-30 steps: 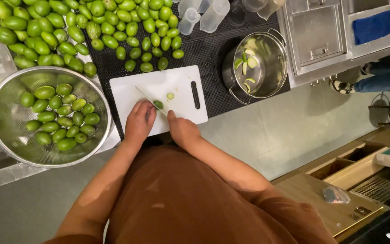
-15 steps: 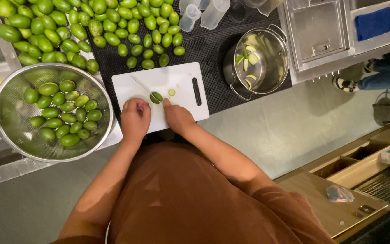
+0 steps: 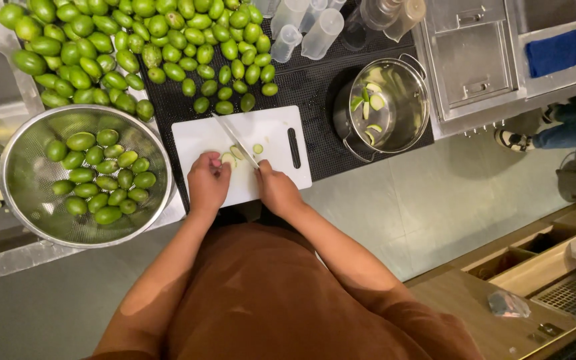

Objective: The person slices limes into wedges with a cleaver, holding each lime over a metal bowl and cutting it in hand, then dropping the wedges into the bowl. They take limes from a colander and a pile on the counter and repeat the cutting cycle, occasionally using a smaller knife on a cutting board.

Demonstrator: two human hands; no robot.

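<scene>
The right hand [image 3: 276, 190] grips a knife [image 3: 235, 139] over the white cutting board [image 3: 275, 143]. The left hand [image 3: 208, 183] pinches pale green fruit slices [image 3: 229, 159] just beside the slim blade.

Hands [image 3: 209, 183], knife [image 3: 235, 139], cut green fruit [image 3: 229, 159]

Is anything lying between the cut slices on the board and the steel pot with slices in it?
Nothing visible does. Between the slices on the white cutting board and the steel pot lie only bare board, its handle slot and black mat.
</scene>
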